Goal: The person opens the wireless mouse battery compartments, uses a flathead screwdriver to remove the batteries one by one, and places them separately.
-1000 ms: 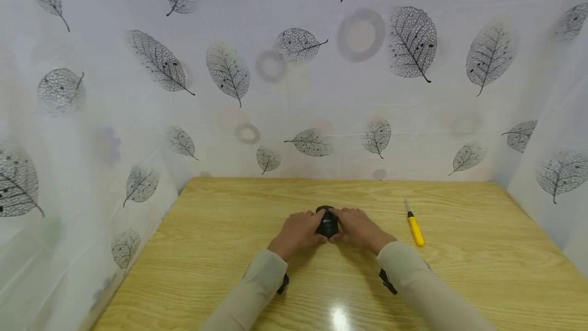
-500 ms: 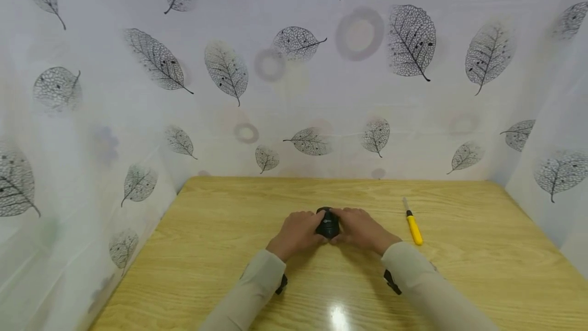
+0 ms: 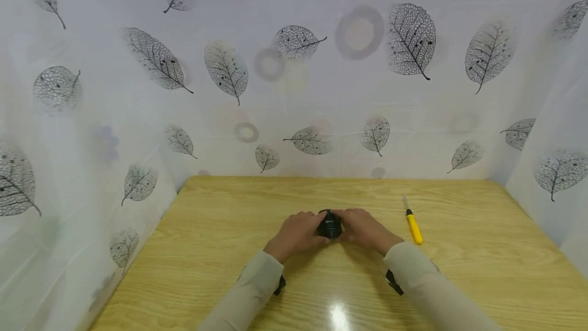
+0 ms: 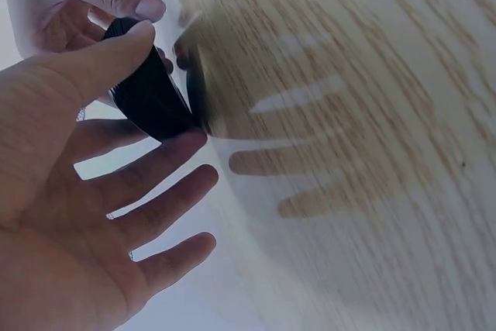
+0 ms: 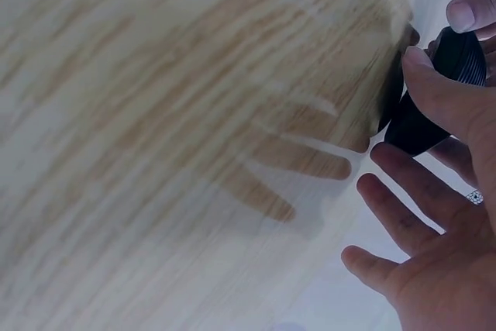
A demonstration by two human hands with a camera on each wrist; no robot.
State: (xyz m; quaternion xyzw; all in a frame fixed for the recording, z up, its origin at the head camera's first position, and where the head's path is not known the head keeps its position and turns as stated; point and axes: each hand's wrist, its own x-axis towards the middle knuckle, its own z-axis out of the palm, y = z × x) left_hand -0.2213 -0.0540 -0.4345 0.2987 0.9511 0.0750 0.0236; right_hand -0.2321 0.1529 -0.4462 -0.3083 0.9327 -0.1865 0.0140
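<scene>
Between both hands is a small black rounded object with a little pale logo on top. Its side has fine ribs in the left wrist view, and it tilts with its lower edge right at the tabletop. My left hand pinches it from the left, thumb on the upper side and a finger at the bottom edge; the other fingers spread loose. Opposite, my right hand holds it between thumb and fingertips, its lower fingers spread out too. What kind of object it is, I cannot tell.
A screwdriver with a yellow handle lies to the right of the hands on the wood-grain table. Behind and beside the table hangs a pale curtain printed with dark leaves. Black straps show under the cuffs.
The black object has shifted very slightly to the right between the hands, which keep their hold. The screwdriver lies where it was.
</scene>
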